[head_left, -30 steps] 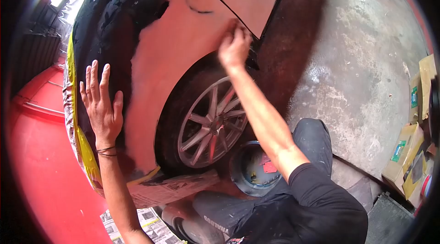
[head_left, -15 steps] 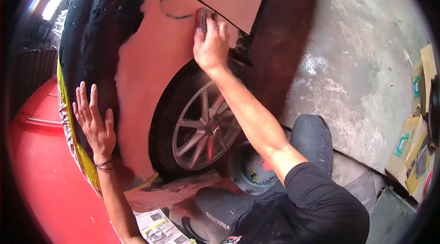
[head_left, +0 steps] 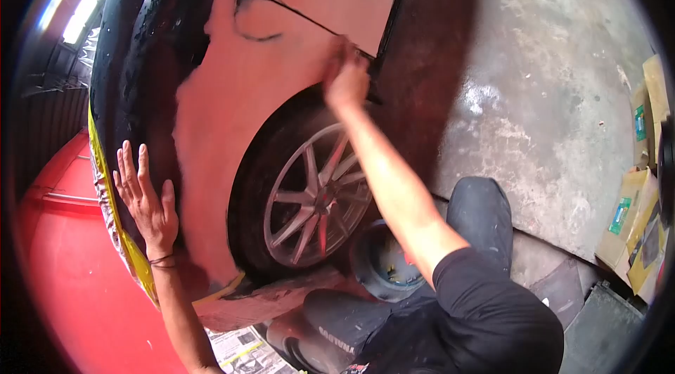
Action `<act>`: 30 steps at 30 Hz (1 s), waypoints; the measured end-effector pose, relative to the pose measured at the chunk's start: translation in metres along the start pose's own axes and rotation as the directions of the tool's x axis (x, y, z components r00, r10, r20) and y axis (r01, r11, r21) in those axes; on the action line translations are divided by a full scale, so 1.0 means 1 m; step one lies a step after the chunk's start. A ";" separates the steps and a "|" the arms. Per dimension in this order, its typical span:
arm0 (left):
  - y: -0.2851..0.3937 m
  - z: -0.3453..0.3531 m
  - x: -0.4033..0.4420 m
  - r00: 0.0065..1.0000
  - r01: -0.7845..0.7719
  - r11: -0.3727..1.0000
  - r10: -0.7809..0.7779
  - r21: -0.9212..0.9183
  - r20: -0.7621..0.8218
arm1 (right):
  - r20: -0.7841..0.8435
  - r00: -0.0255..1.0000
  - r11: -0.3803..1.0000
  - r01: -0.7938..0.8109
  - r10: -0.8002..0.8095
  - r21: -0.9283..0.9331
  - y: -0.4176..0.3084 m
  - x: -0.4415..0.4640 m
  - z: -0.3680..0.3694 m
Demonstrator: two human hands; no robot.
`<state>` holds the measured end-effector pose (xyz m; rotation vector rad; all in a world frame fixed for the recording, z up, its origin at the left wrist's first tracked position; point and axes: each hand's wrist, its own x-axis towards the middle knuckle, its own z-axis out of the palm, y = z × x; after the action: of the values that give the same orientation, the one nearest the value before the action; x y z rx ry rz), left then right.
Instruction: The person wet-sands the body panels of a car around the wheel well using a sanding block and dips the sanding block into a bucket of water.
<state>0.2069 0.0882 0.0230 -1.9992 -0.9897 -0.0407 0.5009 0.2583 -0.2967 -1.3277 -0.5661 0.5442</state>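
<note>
My left hand [head_left: 148, 205] lies flat with fingers spread on the black part of the car body [head_left: 158, 86], beside the pinkish-red panel [head_left: 211, 121]. My right hand [head_left: 346, 79] is at the panel's edge above the wheel arch, close to the dark seam. It is smeared by motion, and a dark reddish item at its fingertips is too blurred to make out. Below it is the wheel [head_left: 320, 198] with silver spokes. A dark curved mark [head_left: 256, 31] shows on the panel, left of my right hand.
A round bucket [head_left: 365, 261] stands by the wheel near my knee. Newspaper [head_left: 246, 353] lies at the bottom. Yellow masking film [head_left: 133, 254] edges the car beside a red surface [head_left: 70, 268]. Cardboard boxes [head_left: 622, 219] stand at the right, above a grey container [head_left: 605, 325].
My right hand went left along the panel, showing a dark block in its grip, then back right toward the panel's edge. My left hand sits lower in view, still flat on the car.
</note>
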 end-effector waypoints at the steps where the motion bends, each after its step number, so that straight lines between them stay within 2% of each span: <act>1: -0.001 -0.004 -0.002 1.000 -0.004 1.000 0.004 0.007 0.015 | 0.074 0.943 0.946 -0.325 0.324 0.012 0.010 0.016 0.001; 4: 0.002 -0.002 0.000 1.000 0.005 1.000 -0.005 0.008 0.005 | 0.153 0.964 0.970 -0.199 0.220 -0.138 -0.017 0.003 -0.012; 5: 0.001 -0.003 0.000 1.000 0.005 1.000 -0.005 0.008 0.004 | -0.120 0.941 0.948 0.308 -0.317 -0.084 0.001 -0.014 0.015; 7: 0.001 0.000 -0.001 1.000 0.008 1.000 -0.008 0.009 0.004 | 0.081 0.974 0.974 0.216 -0.210 -0.064 -0.031 -0.054 -0.002; 8: 0.000 0.001 -0.001 1.000 -0.002 1.000 0.002 0.004 -0.009 | 0.058 0.972 0.971 0.232 -0.229 -0.051 -0.023 -0.052 -0.003; 9: 0.000 0.001 0.001 1.000 -0.007 1.000 0.007 0.003 -0.004 | -0.096 0.909 0.910 0.393 -0.406 -0.130 0.006 -0.041 0.003; 10: 0.000 0.001 0.001 1.000 -0.006 1.000 0.006 0.002 -0.003 | -0.027 0.987 0.984 0.152 -0.156 -0.094 0.019 -0.025 -0.001; 11: 0.000 0.000 0.000 1.000 -0.002 1.000 0.002 0.005 -0.001 | 0.054 0.993 0.992 -0.098 0.102 -0.075 0.031 -0.006 -0.004; 13: -0.002 -0.002 -0.002 1.000 -0.005 1.000 0.005 0.015 0.001 | 0.167 0.930 0.941 -0.305 0.328 -0.149 0.016 0.019 -0.010; 14: 0.000 0.000 -0.002 1.000 0.003 1.000 -0.002 0.018 -0.004 | 0.053 0.998 0.994 -0.034 0.040 -0.100 0.002 0.005 -0.002; 15: 0.001 0.000 -0.002 1.000 0.001 1.000 -0.001 0.008 -0.008 | -0.073 0.968 0.969 0.233 -0.239 -0.079 -0.021 -0.023 0.006; 17: 0.002 -0.002 -0.002 1.000 0.005 1.000 -0.005 -0.008 -0.014 | 0.156 0.950 0.949 0.290 -0.270 -0.126 -0.099 -0.092 -0.007; 19: 0.001 0.001 -0.002 1.000 0.002 1.000 -0.002 -0.004 -0.016 | 0.014 0.844 0.842 0.536 -0.536 -0.065 -0.114 -0.127 0.001; 20: 0.001 0.000 -0.002 1.000 0.003 1.000 -0.003 -0.005 -0.015 | 0.055 0.849 0.849 0.528 -0.526 -0.026 -0.104 -0.119 -0.006; 21: -0.001 0.001 -0.003 1.000 0.003 1.000 -0.003 -0.005 -0.014 | 0.104 0.822 0.814 0.569 -0.560 -0.118 -0.088 -0.103 -0.016; 23: -0.001 0.002 0.000 1.000 0.007 1.000 -0.008 -0.016 -0.021 | 0.100 0.925 0.917 0.377 -0.366 -0.134 -0.039 -0.055 -0.012; 25: -0.002 0.000 -0.006 1.000 0.004 1.000 -0.004 -0.019 -0.007 | 0.020 0.997 0.997 0.077 -0.077 -0.031 -0.001 -0.003 -0.001; 28: -0.002 0.001 -0.003 1.000 0.006 1.000 -0.006 -0.019 -0.026 | -0.055 0.935 0.933 0.344 -0.351 -0.108 -0.037 -0.039 0.001; 29: -0.003 0.000 -0.003 1.000 0.008 1.000 -0.009 -0.016 -0.025 | 0.173 0.940 0.938 0.318 -0.294 -0.136 -0.073 -0.068 -0.010; 30: -0.003 0.000 -0.003 1.000 0.010 1.000 -0.011 -0.015 -0.025 | 0.108 0.895 0.892 0.443 -0.433 -0.093 -0.097 -0.094 -0.007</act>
<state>0.2030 0.0878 0.0240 -2.0023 -0.9864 -0.0793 0.4394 0.1761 -0.2085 -1.2360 -0.9515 0.1955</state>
